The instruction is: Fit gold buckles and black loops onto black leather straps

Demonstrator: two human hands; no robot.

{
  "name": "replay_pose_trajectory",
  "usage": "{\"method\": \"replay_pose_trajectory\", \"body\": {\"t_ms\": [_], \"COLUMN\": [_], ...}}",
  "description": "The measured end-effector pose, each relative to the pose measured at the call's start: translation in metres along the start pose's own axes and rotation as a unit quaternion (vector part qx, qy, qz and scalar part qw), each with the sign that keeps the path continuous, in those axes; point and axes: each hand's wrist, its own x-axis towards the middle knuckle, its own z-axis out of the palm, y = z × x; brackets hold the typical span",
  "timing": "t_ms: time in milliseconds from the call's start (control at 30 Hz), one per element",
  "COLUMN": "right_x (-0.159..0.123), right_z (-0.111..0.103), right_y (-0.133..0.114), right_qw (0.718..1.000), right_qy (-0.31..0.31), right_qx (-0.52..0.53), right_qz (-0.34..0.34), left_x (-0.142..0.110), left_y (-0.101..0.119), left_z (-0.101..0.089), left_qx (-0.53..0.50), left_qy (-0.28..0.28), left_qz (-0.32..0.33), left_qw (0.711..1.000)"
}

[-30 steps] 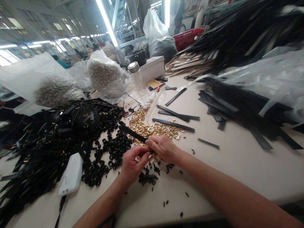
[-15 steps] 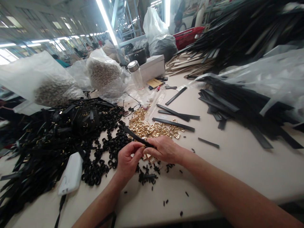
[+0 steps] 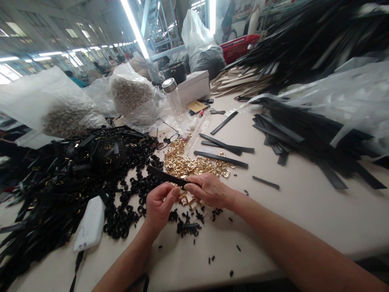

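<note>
My left hand (image 3: 160,205) and my right hand (image 3: 209,190) meet over the table, both pinched on one black strap (image 3: 165,176) that sticks out up and to the left. A gold buckle seems to sit between my fingers, partly hidden. Just beyond my hands lies a heap of gold buckles (image 3: 188,164). Small black loops (image 3: 136,194) are spread to the left, and tiny black offcuts (image 3: 190,227) lie under my hands.
A tangle of finished black straps (image 3: 54,182) fills the left, with a white power bank (image 3: 89,223) beside it. Loose black strips (image 3: 221,146) and a big stack (image 3: 304,134) lie right. Plastic bags (image 3: 130,95), a bottle (image 3: 172,95) and a white box (image 3: 196,85) stand behind.
My left hand has risen and slid up to the strap near my right fingertips. The strap has tilted flatter, pointing further left.
</note>
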Motion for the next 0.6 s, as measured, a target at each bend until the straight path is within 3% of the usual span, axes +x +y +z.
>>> {"method": "replay_pose_trajectory", "body": {"t_ms": [133, 267, 367, 600], "right_x": [-0.0011, -0.0015, -0.0014, -0.0017], "right_z": [-0.0047, -0.0039, -0.0035, -0.0054], "right_y": [-0.0025, -0.0039, -0.0052, -0.0095], "right_qw": [0.994, 0.990, 0.987, 0.987], "right_qy": [-0.029, -0.078, -0.102, -0.095], "right_qx": [0.101, 0.116, 0.123, 0.133], "right_qz": [0.003, 0.014, 0.007, -0.004], "left_x": [0.0035, 0.0028, 0.0009, 0.0011], "left_y": [0.0005, 0.0024, 0.0051, 0.0096], "left_z": [0.0070, 0.0108, 0.0087, 0.0076], "left_qx": [-0.115, -0.206, -0.206, -0.174], "left_qy": [-0.063, -0.061, -0.055, -0.049], "left_qz": [-0.079, -0.100, -0.103, -0.092], "left_qw": [0.988, 0.972, 0.972, 0.979]}}
